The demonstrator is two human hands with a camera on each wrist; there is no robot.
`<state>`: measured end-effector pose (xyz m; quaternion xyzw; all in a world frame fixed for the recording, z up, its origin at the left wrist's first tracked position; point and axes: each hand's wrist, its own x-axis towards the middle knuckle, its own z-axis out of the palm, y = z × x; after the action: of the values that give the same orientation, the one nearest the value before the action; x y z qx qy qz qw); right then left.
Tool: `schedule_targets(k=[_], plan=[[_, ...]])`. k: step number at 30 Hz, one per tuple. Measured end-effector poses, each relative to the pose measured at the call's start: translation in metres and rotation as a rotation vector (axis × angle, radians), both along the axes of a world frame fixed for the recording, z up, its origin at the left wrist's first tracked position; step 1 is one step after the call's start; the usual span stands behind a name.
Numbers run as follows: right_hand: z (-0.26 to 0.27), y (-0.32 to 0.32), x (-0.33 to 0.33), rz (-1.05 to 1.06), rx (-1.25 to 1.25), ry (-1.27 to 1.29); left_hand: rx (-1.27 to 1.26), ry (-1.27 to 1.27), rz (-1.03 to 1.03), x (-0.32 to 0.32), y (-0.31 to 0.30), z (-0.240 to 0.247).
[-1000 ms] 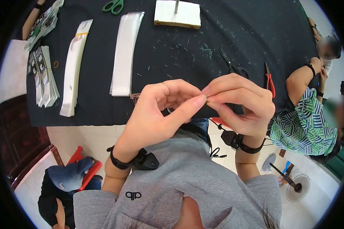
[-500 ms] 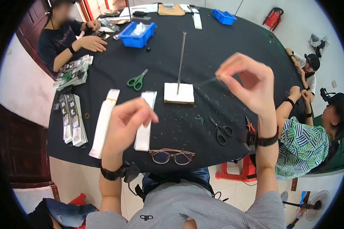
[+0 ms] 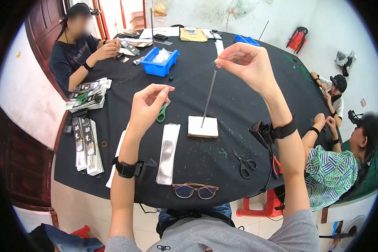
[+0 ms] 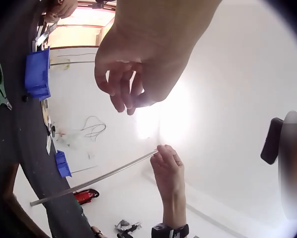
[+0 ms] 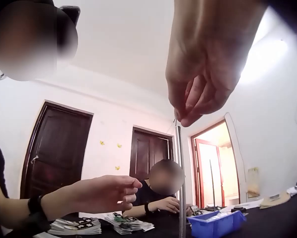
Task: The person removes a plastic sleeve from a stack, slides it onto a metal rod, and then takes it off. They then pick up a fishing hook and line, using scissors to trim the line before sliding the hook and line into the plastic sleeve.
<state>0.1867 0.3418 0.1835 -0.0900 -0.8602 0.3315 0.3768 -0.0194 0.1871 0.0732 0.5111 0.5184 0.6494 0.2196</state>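
Note:
A thin dark thread (image 3: 193, 72) stretches between the two raised hands. The left hand (image 3: 146, 105) pinches its lower end between thumb and forefinger, left of the metal rod (image 3: 209, 98). The right hand (image 3: 248, 66) pinches the other end just above and beside the rod's top. That rod stands upright, leaning slightly, in a white block (image 3: 203, 127). In the right wrist view the right hand's fingertips (image 5: 184, 119) are at the rod's top; whether they touch it I cannot tell. The left wrist view shows the left hand (image 4: 138, 64) with fingers bent.
On the black cloth lie glasses (image 3: 195, 191), black scissors (image 3: 244, 163), red-handled pliers (image 3: 277, 166), green scissors (image 3: 161, 113), clear sleeves (image 3: 169, 153) and printed packets (image 3: 87, 145). A blue bin (image 3: 159, 63) stands behind. Other people sit left and right.
From close together near the table edge, both hands have parted and moved up and forward, the right one to the rod's top. The thread now spans between them. The head view has tilted up.

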Motion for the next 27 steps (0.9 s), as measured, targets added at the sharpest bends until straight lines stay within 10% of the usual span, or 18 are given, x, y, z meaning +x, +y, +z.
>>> schedule_targets(k=[27], plan=[[0.009, -0.001, -0.002, 0.019, 0.232, -0.230, -0.133, -0.035, -0.189, 0.013, 0.027, -0.047]])
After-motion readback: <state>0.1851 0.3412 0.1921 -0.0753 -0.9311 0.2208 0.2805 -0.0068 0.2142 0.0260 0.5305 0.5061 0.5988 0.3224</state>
